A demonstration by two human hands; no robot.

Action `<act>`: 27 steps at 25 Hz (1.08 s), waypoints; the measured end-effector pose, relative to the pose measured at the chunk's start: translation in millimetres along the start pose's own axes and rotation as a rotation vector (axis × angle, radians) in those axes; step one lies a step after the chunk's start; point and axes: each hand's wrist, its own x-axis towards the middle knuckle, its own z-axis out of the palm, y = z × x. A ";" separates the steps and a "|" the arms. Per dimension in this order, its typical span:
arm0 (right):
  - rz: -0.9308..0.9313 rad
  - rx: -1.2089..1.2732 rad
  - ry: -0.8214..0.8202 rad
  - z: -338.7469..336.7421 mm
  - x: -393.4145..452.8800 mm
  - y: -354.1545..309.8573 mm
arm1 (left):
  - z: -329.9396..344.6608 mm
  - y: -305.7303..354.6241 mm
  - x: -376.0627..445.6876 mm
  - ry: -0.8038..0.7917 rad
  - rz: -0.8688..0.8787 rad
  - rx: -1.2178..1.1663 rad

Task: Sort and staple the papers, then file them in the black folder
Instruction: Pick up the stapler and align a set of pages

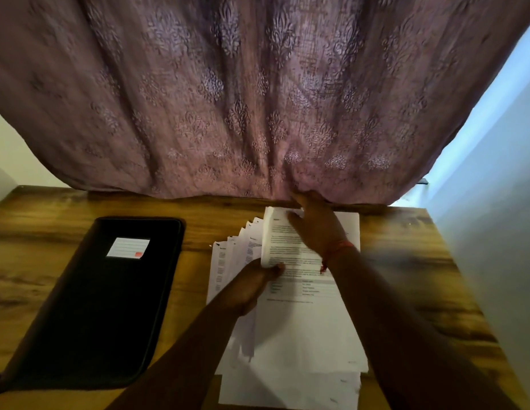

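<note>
We can't read the blurred print on the papers; right hand is motion-smeared, black folder corner and counter cropped by frame edges.

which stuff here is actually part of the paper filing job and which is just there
Part of the job:
- papers, fanned in a stack on the table
- black folder, closed, left of the papers
- left hand, gripping the lifted sheets' edge
- right hand, resting on the top sheet

Just there:
- purple curtain behind the table
- wooden table
- no stapler in view
</note>
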 end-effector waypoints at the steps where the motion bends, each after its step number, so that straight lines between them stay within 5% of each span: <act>1: 0.076 0.047 0.154 -8.0 -6.0 9.3 | -2.8 3.0 0.9 0.011 0.026 0.023; 3: 0.238 0.123 0.429 -28.3 -23.6 30.7 | -8.4 11.8 1.7 0.053 0.091 0.081; 5: 0.365 0.355 0.518 -44.3 -44.6 49.2 | -11.1 20.1 2.4 0.109 0.163 0.137; 8: 0.452 0.780 0.215 -51.7 -71.4 60.7 | -8.0 32.3 0.6 0.267 0.222 0.084; 10: 0.419 0.780 -0.006 -50.2 -75.0 64.0 | -6.3 37.2 0.8 0.334 0.267 0.070; 15: 0.389 0.763 0.065 -47.9 -62.4 63.7 | 0.8 37.9 0.3 0.355 0.295 0.084; 21: 0.290 0.783 -0.099 -46.7 -58.4 72.8 | 5.1 41.1 -5.7 0.328 0.338 0.068; 27: 0.335 0.740 0.239 -30.3 -71.3 53.0 | 12.3 38.1 -6.7 0.412 0.372 0.047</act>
